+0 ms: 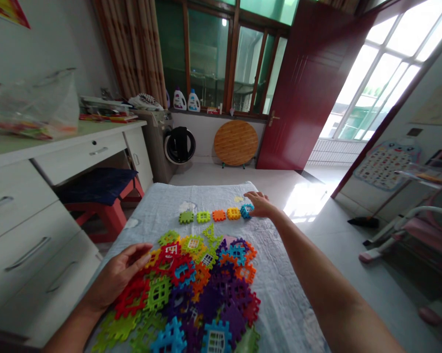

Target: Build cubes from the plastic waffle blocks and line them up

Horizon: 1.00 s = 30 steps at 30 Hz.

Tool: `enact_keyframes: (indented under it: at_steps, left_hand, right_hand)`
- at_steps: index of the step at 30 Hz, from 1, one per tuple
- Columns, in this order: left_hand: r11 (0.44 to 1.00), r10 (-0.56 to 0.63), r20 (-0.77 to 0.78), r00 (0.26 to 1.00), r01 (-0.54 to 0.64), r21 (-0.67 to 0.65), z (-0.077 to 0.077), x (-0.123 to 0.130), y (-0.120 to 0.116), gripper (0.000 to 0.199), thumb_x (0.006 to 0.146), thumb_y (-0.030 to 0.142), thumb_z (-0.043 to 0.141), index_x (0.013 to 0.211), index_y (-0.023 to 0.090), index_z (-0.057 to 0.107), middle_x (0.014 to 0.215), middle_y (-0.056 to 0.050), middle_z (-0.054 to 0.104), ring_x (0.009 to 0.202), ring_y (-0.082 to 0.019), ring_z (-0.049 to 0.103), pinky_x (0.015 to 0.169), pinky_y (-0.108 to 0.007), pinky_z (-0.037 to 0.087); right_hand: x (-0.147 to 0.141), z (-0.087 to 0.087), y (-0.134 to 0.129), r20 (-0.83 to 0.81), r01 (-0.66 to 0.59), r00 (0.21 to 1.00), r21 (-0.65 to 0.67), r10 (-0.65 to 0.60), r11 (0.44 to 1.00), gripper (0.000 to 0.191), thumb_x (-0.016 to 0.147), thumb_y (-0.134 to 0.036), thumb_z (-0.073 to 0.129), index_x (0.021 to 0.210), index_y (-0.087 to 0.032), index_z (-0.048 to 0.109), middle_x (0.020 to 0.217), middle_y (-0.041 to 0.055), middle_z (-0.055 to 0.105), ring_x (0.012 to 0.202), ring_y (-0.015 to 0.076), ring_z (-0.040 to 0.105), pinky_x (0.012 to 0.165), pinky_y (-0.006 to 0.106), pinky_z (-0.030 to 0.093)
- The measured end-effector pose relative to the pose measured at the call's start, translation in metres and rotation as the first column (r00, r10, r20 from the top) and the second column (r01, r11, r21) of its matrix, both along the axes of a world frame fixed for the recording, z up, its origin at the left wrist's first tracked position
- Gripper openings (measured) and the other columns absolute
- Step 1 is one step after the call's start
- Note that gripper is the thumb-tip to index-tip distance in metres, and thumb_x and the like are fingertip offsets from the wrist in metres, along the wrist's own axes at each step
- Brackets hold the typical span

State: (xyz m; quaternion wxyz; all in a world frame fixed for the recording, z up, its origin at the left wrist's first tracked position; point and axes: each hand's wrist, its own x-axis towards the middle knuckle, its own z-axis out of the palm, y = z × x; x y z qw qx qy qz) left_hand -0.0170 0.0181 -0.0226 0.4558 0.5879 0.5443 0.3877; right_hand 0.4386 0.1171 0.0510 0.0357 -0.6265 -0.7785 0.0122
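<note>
Several coloured plastic interlocking pieces lie in a pile [209, 294] on the cloth-covered table [276, 274]. Beyond the pile is a row: a dark green piece [186, 217], a light green piece [203, 216], an orange piece [218, 215], a yellow-orange piece [233, 213] and a blue piece [247, 211] at the right end. My right hand [259, 203] is at the blue piece, its fingers apart over and beside it. On the pile's left edge rests my left hand [123, 272], fingers curved around a yellow piece [153, 258] beside red ones.
A white desk [85, 142] with a plastic bag [40, 108] stands at the left, a red stool [107, 206] beneath it. A washing machine [157, 142], a round wooden board [236, 142] and a red door [302, 88] are behind. A pink chair [430, 230] stands right.
</note>
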Motion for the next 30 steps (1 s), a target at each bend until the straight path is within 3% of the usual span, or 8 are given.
enact_keyframes:
  at_steps: [3, 7, 16, 24, 30]
  left_hand:
    - [1.0, 0.007, -0.049, 0.999, -0.006, 0.016, 0.004, 0.001, -0.001, 0.054, 0.068, 0.056, 0.067, 0.109, 0.02, 0.062, 0.108, -0.007, 0.069, 0.102, -0.027, 0.064, 0.09, -0.036, 0.052]
    - [0.999, 0.011, -0.074, 0.997, -0.009, 0.034, 0.008, 0.003, -0.003, 0.056, 0.068, 0.058, 0.066, 0.108, 0.018, 0.063, 0.107, -0.008, 0.069, 0.103, -0.027, 0.063, 0.091, -0.037, 0.051]
    - [0.999, -0.006, -0.086, 0.996, 0.01, 0.044, 0.004, 0.001, -0.002, 0.052, 0.071, 0.055, 0.064, 0.11, 0.02, 0.062, 0.113, -0.007, 0.067, 0.109, -0.026, 0.06, 0.098, -0.035, 0.046]
    - [0.998, -0.002, -0.07, 0.998, 0.006, 0.062, 0.007, 0.003, -0.003, 0.053, 0.068, 0.054, 0.068, 0.108, 0.019, 0.064, 0.11, -0.007, 0.068, 0.105, -0.025, 0.062, 0.094, -0.034, 0.049]
    - [0.998, -0.011, -0.06, 0.998, 0.014, 0.054, 0.006, 0.003, -0.003, 0.054, 0.07, 0.055, 0.066, 0.109, 0.018, 0.063, 0.111, -0.008, 0.068, 0.105, -0.026, 0.062, 0.093, -0.034, 0.049]
  right_hand:
    - [-0.041, -0.002, 0.005, 0.052, -0.106, 0.993, -0.052, 0.109, 0.993, 0.082, 0.06, -0.035, 0.07, 0.135, -0.027, 0.041, 0.138, 0.0084, 0.045, 0.127, 0.0339, 0.03, 0.105, 0.056, 0.015]
    - [-0.07, -0.017, 0.016, 0.121, -0.102, 0.986, -0.128, 0.118, 0.987, 0.073, 0.062, -0.028, 0.067, 0.131, -0.024, 0.045, 0.13, 0.0117, 0.051, 0.126, 0.0345, 0.033, 0.105, 0.061, 0.011]
    - [-0.072, -0.025, 0.025, 0.142, -0.085, 0.984, -0.178, 0.111, 0.98, 0.063, 0.062, -0.018, 0.064, 0.123, -0.024, 0.051, 0.123, 0.0118, 0.056, 0.119, 0.0343, 0.04, 0.101, 0.063, 0.018]
    - [-0.073, -0.026, 0.023, 0.136, -0.09, 0.984, -0.17, 0.114, 0.981, 0.069, 0.061, -0.018, 0.065, 0.127, -0.025, 0.047, 0.127, 0.0115, 0.054, 0.118, 0.0346, 0.041, 0.101, 0.061, 0.02]
    - [-0.088, -0.012, 0.022, 0.118, -0.107, 0.985, -0.157, 0.126, 0.982, 0.075, 0.058, -0.033, 0.072, 0.129, -0.027, 0.047, 0.13, 0.0116, 0.05, 0.121, 0.0367, 0.036, 0.101, 0.06, 0.02]
